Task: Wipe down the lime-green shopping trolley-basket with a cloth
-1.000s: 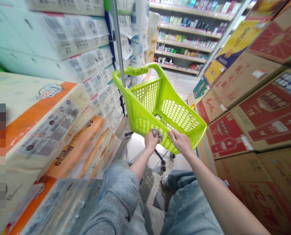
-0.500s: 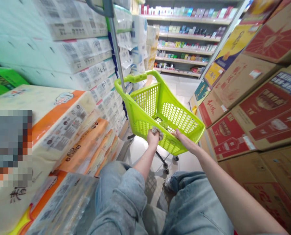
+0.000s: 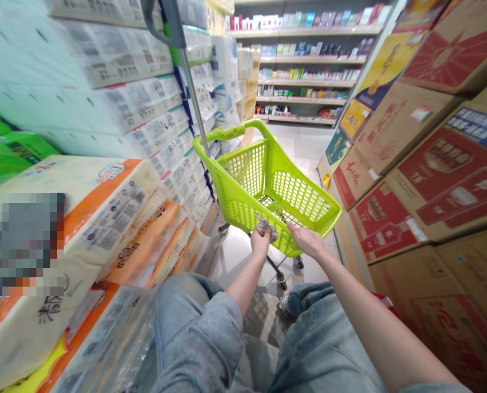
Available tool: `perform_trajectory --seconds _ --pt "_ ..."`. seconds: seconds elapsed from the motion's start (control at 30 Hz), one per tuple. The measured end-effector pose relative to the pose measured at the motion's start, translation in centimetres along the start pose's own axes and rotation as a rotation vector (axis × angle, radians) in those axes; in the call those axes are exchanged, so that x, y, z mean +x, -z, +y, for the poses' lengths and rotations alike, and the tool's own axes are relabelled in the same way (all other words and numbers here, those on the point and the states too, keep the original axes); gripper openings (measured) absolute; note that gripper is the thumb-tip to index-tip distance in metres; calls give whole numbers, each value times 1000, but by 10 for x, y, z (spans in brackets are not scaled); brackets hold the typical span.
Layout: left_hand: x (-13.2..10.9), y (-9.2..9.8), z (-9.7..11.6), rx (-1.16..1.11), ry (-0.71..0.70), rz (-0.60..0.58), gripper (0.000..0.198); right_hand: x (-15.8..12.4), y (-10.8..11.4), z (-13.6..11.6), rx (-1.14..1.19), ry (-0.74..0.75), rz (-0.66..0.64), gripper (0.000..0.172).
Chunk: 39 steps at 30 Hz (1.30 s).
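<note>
A bright green plastic shopping cart with perforated walls stands on wheels in front of me, turned at an angle. My left hand is closed around a crumpled greyish cleaning cloth, which rests against the cart's near side wall. At the rim of that same wall, right of the cloth, my right hand grips the cart. Some of its fingers are hidden from view. Through the holes and over the rim, the inside of the basket shows no goods.
Packs of tissue paper are piled on the left, with a pixelated patch over one pack. Cardboard cartons are stacked along the right. Shelves with small boxed products stand behind the cart. A grey pole rises from the cart.
My left hand and the cloth have shifted slightly right along the cart's side wall. My right hand has moved slightly left and down at the rim. The view has tilted a little.
</note>
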<state>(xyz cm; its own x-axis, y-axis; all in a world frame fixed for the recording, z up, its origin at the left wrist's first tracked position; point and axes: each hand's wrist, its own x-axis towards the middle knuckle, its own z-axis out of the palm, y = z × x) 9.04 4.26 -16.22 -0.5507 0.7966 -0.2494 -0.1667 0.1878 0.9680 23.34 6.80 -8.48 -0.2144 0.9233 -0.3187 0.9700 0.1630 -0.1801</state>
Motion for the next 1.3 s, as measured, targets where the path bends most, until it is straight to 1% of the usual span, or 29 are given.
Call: perform_trajectory --seconds 0.1,0.17,0.3,0.4,0.5,0.57,0.63,0.73,0.8,0.87,0.93,1.03,1.2,1.3 --pt "-4 -13 3 -170 72 -36 23 -1 -1 1 14 27 23 86" --pt "-1 -19 7 -214 126 -40 25 -2 -1 2 13 50 36 85" --pt "9 -25 9 -151 133 5 19 -4 -3 6 3 70 67 82" --pt "12 -20 3 -130 114 6 17 -4 -3 9 6 55 73 80" --pt "6 -12 -9 -109 129 -1 18 -5 -3 11 26 40 74 79" --pt "-1 -10 -17 -99 145 0 18 -5 -3 11 32 37 79 80" --pt "-9 -13 -21 -92 145 -14 17 -6 -3 10 24 38 86 81" --pt "-16 -24 -20 -74 114 -45 16 -7 -3 9 6 46 92 80" --pt "-17 -29 -16 -45 94 -39 13 -7 -3 10 -1 48 95 79" --pt "-15 -29 -12 -8 75 -19 9 -7 -3 11 -5 52 95 78" --pt "-10 -24 -9 31 44 6 7 -7 -4 12 -5 63 93 78" --pt "-1 -11 -4 83 -23 59 9 -7 -4 15 4 78 100 79" --pt "23 19 13 139 -114 191 12 -7 -4 19 1 72 87 80" --pt "39 38 26 165 -141 235 13 -8 -3 22 -12 95 86 77"
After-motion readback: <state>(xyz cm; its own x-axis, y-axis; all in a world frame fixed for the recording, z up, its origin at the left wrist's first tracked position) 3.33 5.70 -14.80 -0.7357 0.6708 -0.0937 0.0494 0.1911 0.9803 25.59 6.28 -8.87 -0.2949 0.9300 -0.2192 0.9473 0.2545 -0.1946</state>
